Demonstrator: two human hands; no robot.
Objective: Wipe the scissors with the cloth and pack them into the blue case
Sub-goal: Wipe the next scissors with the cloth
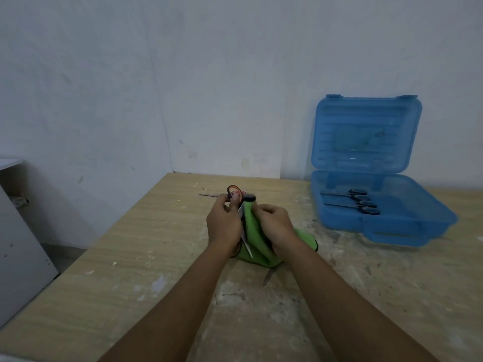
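One pair of scissors stands upright over the middle of the wooden table, its orange handle loops at the top and a bare blade pointing down toward the person. The left hand grasps it just below the loops, fingers curled round it. The right hand is clenched on the single green cloth, bunching it against the scissors, and the rest of the cloth trails onto the table beneath both hands. A thin metal tip pokes out leftward from behind the left hand; what it belongs to cannot be told. Well apart to the right, one blue case lies open with its lid upright against the wall. Two black-handled pairs lie in its base, side by side and handles to the right: the farther pair and the nearer pair.
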